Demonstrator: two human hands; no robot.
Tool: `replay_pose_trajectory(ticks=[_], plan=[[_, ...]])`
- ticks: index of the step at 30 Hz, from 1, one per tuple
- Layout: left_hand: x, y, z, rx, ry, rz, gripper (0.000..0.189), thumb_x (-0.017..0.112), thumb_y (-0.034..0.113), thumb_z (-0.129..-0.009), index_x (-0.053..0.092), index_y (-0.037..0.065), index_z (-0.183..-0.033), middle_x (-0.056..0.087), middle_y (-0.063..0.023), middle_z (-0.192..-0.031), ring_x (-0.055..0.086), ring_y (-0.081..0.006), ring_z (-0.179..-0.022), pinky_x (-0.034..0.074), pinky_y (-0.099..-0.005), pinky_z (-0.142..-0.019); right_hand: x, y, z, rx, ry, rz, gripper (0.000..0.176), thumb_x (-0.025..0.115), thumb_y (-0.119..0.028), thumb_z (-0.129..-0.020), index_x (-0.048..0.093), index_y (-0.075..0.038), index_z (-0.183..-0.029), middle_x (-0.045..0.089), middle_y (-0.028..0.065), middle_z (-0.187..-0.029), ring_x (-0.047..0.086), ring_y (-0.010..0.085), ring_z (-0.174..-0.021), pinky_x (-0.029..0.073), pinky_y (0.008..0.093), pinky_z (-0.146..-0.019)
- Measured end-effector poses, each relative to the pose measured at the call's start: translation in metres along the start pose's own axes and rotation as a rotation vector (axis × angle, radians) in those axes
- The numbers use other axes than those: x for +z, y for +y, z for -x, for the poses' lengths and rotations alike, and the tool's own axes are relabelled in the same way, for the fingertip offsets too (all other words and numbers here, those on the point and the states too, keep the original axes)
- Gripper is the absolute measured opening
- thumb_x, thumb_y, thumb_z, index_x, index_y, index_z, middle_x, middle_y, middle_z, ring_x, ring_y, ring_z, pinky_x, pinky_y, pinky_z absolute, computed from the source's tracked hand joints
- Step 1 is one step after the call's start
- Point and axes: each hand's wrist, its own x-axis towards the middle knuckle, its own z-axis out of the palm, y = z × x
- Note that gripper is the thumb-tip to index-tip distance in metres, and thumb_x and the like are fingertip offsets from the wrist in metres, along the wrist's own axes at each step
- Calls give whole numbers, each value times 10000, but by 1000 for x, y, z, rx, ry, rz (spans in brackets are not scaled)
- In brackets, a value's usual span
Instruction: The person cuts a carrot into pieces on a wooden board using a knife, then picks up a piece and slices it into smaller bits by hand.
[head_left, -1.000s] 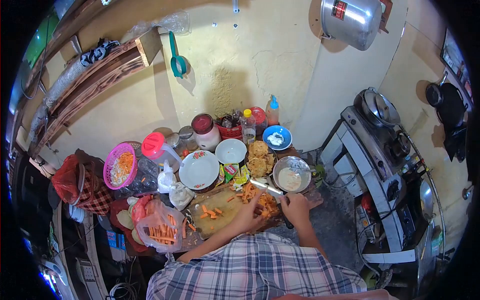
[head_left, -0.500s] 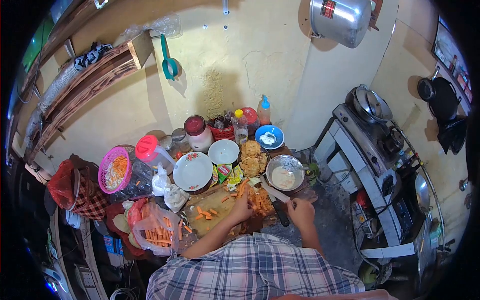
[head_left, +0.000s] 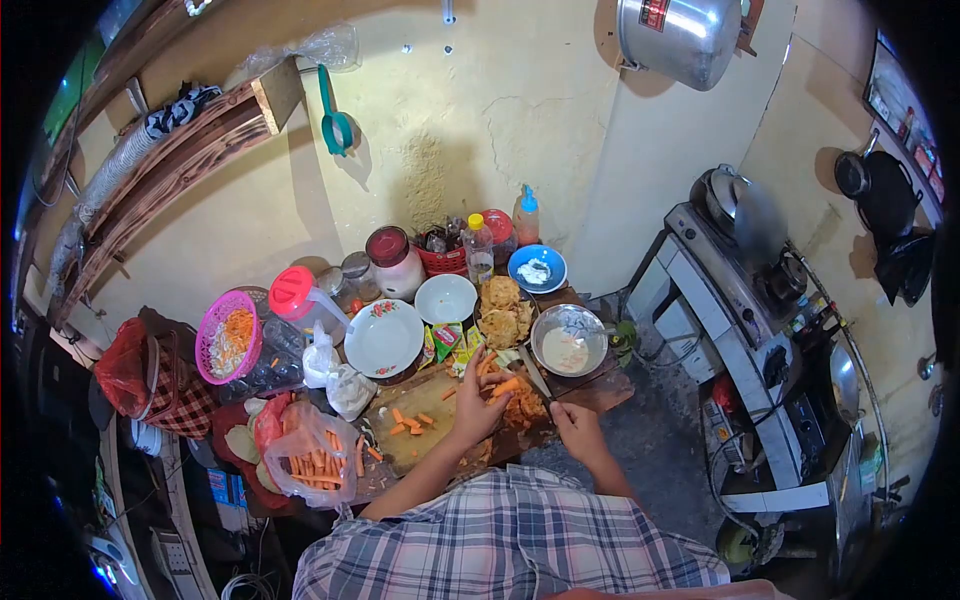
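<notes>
1. Left hand: your left hand (head_left: 476, 408) has its fingers closed on a carrot piece (head_left: 507, 386), held up over the orange heap (head_left: 525, 408) at the right part of the cutting board (head_left: 400, 452).
2. Right hand: your right hand (head_left: 582, 432) is clamped on a knife (head_left: 536, 375). Its blade points away from you and slightly left, toward the fritters (head_left: 503, 318). The exact grip on the handle cannot be confirmed.
3. Change noted: half a second earlier, your left fingers reached in over the orange heap; the carrot piece now shows raised in them. The blade has swung from a flatter slant to a steeper one. Both hands are occupied, with the blade just beside the carrot piece; contact cannot be verified.
4. Board: short carrot chunks (head_left: 406, 424) lie scattered to the left of your left hand.
5. Surroundings: the metal bowl (head_left: 570, 318) of pale mixture stands on the table (head_left: 602, 392), beyond your right hand. The plastic bag (head_left: 325, 432) of carrots sits left of the board, and the flowered plate (head_left: 385, 340) stands beyond it.
</notes>
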Motion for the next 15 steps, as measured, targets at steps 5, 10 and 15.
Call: replay_pose_trajectory(ticks=[5, 10, 15], plan=[[1, 5, 8, -72, 1, 184, 813, 658, -68, -765, 204, 105, -1417, 588, -106, -1000, 599, -165, -947, 534, -289, -794, 13, -16, -6, -63, 3, -275, 224, 717, -113, -790, 510, -29, -777, 593, 26, -697, 532, 90, -649, 439, 259, -562], [7, 24, 16, -77, -8, 156, 787, 688, -76, -742, 239, 68, -1372, 595, -101, -976, 591, -156, -940, 543, -271, -773, 22, -34, -22, -235, 94, -521, 347, 764, -8, -702, 421, -59, -717, 640, 92, -861, 599, 120, -841, 501, 249, -712], [1, 27, 17, -77, -19, 226, 781, 675, -96, -745, 240, 71, -1371, 585, -103, -975, 584, -155, -957, 540, -276, -792, 24, -31, -27, -119, 6, -600, 333, 733, 27, -721, 415, -69, -689, 639, 110, -865, 612, 139, -823, 507, 254, -732]])
